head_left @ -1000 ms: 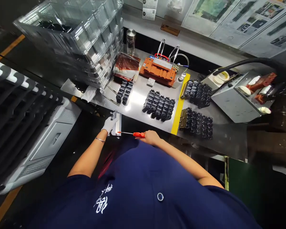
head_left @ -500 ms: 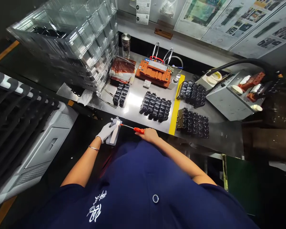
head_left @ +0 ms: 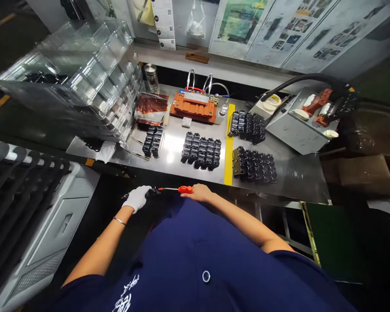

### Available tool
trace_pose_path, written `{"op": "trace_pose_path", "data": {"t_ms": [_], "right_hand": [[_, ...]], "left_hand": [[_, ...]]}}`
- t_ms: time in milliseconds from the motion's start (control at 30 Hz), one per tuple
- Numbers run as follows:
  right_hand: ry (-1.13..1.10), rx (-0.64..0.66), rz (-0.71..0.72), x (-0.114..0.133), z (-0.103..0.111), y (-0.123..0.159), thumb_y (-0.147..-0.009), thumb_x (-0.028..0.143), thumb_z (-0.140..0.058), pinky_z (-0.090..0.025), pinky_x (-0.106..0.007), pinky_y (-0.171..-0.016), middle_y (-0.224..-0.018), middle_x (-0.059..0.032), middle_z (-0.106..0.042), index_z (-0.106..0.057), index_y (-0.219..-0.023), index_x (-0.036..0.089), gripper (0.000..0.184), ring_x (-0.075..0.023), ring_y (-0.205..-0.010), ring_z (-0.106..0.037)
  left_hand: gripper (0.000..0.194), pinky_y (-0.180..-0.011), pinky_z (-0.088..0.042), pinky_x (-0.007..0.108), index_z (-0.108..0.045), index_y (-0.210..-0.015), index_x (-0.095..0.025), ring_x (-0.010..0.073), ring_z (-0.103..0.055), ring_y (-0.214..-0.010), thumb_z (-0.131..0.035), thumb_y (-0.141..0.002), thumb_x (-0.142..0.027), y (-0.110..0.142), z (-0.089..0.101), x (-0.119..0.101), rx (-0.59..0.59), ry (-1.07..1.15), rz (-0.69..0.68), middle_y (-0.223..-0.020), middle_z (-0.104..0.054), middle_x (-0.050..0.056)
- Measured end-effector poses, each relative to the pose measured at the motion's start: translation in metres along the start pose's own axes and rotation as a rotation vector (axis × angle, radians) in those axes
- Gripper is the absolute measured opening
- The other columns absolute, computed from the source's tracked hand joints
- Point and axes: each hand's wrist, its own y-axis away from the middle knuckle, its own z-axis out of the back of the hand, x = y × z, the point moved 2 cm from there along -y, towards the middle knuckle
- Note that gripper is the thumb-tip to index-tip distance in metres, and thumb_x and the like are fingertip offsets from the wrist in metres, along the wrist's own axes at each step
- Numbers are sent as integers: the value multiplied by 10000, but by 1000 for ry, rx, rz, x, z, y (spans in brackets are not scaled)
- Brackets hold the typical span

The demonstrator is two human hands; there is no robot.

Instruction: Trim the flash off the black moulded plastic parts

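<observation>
In front of the bench, my left hand [head_left: 138, 198], in a white glove, is closed around a black molded part [head_left: 153, 191]; most of the part is hidden by the glove. My bare right hand [head_left: 199, 192] grips a red-handled tool [head_left: 185, 190] with a thin metal shaft and a red tip. That tip points left and is at the black part's right end; whether it touches cannot be made out. On the bench beyond my hands stand rows of similar black parts [head_left: 201, 151], with a smaller group [head_left: 152, 141] to the left.
Stacked clear plastic trays [head_left: 107, 82] rise at the left. An orange fixture [head_left: 193, 107] and a glass bottle [head_left: 152, 79] stand at the back. Right of the yellow strip [head_left: 228, 160] are more black parts [head_left: 255, 164] and a grey box [head_left: 299, 125]. A grey crate [head_left: 56, 225] is lower left.
The part in my left hand has been turned: its pale, flat face showed before, now a dark edge shows. Both hands are lower in view, and the camera view has shifted.
</observation>
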Motion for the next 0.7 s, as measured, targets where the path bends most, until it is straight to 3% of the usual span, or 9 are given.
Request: {"op": "trace_pose_path", "data": {"t_ms": [100, 200, 267, 367, 533, 600, 700], "right_hand": [[-70, 59, 1, -27, -2, 8, -798, 805, -451, -462, -270, -681, -972, -128, -736, -734, -929, 165, 712, -279, -899, -699], [-125, 92, -40, -57, -8, 19, -796, 763, -510, -442, -254, -626, -901, -109, -739, -741, -870, 172, 639, -255, -820, -703], [-156, 75, -88, -74, -14, 26, -814, 747, -498, -438, -256, -623, -908, -118, -737, -741, -879, 169, 631, -261, -832, -702], [-204, 31, -146, -92, -22, 36, -856, 732, -439, -433, -254, -631, -957, -122, -738, -737, -927, 177, 634, -260, -871, -701], [-261, -15, -201, -110, -29, 52, -883, 686, -448, -425, -250, -630, -972, -126, -738, -738, -936, 168, 596, -250, -875, -701], [-281, -30, -216, -117, -31, 58, -892, 673, -445, -421, -246, -623, -956, -107, -741, -740, -917, 186, 570, -240, -867, -702], [-306, -49, -245, -128, -35, 68, -899, 654, -452, -413, -244, -614, -916, -81, -742, -740, -876, 210, 530, -233, -850, -702]], "left_hand": [[382, -1027, -427, 451, -741, -951, -172, 366, -644, -1078, -676, -579, -117, -2, 8, -6, 91, 16, -76, -1061, -735, 131], [500, -948, -505, 422, -707, -1107, -175, 327, -669, -1019, -724, -625, -306, -21, 27, -31, 116, 103, -122, -1087, -736, 95], [566, -953, -507, 393, -660, -1206, -178, 301, -650, -1080, -673, -707, -446, -49, 40, -61, 26, 183, -110, -1160, -714, 88], [568, -980, -476, 392, -623, -1247, -173, 305, -617, -1137, -615, -771, -481, -106, 48, -121, -139, 196, -56, -1209, -685, 114], [557, -945, -450, 469, -578, -1272, -134, 388, -602, -1130, -595, -802, -432, -187, 30, -208, -296, 113, 4, -1213, -646, 223], [513, -939, -441, 478, -592, -1235, -105, 400, -596, -1129, -570, -829, -417, -201, 26, -225, -312, 101, -7, -1204, -635, 254], [427, -947, -430, 458, -619, -1165, -104, 385, -573, -1161, -522, -873, -399, -205, 35, -228, -343, 101, -33, -1202, -630, 250]]}}
